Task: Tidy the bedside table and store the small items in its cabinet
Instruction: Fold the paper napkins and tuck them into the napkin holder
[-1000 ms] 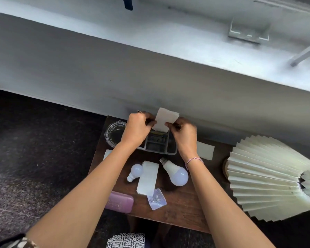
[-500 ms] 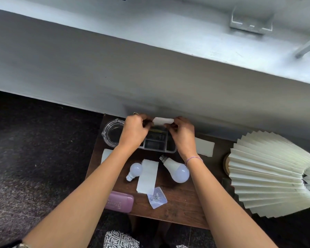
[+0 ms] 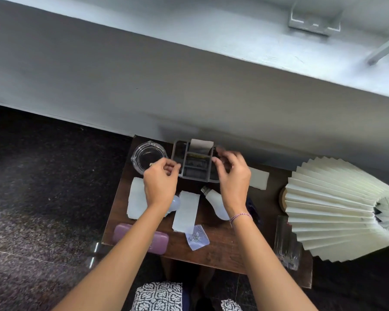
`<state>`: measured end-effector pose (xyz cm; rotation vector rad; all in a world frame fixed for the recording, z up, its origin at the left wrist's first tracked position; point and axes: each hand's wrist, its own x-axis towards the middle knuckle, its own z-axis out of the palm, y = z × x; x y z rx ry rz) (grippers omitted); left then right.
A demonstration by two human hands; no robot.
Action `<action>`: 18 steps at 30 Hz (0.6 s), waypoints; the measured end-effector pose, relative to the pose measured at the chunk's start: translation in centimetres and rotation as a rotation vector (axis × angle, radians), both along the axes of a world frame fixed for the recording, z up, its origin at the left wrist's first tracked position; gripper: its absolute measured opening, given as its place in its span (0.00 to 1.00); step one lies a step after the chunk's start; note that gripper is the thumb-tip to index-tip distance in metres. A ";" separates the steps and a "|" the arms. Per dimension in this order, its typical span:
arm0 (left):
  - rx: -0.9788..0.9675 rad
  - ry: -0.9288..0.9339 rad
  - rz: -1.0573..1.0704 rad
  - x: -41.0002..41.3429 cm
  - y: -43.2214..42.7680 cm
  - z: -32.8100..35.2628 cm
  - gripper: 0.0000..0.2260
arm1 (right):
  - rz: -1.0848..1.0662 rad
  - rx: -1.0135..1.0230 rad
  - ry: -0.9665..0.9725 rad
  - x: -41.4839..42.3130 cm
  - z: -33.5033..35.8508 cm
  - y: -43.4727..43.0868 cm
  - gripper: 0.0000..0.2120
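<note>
Dark surface (image 3: 222, 250): your left hand (image 3: 161, 185) and right hand (image 3: 234, 180) hover, fingers loosely curled, empty; grip the likely fragile, slick bulb (image 3: 215, 204) at its neck.

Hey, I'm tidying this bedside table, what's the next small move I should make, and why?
Probably lower the left hand onto the long paper strip between the small bulb and the large bulb and pick it up. That hand and the right hand seem to hold nothing, the strip lies loose just below them, and a folded paper already stands in the grey organizer.
</note>
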<state>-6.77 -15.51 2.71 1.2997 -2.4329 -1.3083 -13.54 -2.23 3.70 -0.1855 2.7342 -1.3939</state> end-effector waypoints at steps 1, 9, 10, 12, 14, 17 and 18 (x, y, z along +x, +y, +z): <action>0.007 -0.016 0.020 1.0 0.5 -0.1 0.04 | 0.004 -0.015 0.007 0.9 0.2 0.2 0.09; 0.069 -0.181 0.167 7.0 4.5 -0.5 0.05 | 0.105 -0.023 -0.056 7.9 0.0 1.5 0.08; 0.083 -0.201 0.180 7.5 4.9 -0.7 0.04 | 0.108 -0.027 -0.082 8.6 -0.2 1.6 0.08; 0.105 -0.245 0.205 8.4 5.6 -0.9 0.03 | 0.126 -0.012 -0.149 9.9 -0.9 1.8 0.09; 0.128 -0.280 0.224 8.9 6.1 -1.2 0.06 | 0.163 0.019 -0.224 11.1 -1.7 1.9 0.10; 0.183 -0.326 0.249 9.2 6.5 -1.6 0.08 | 0.191 0.075 -0.339 12.5 -2.9 2.1 0.12; 0.201 -0.344 0.254 9.2 6.6 -1.8 0.08 | 0.198 0.103 -0.379 12.7 -3.3 2.1 0.13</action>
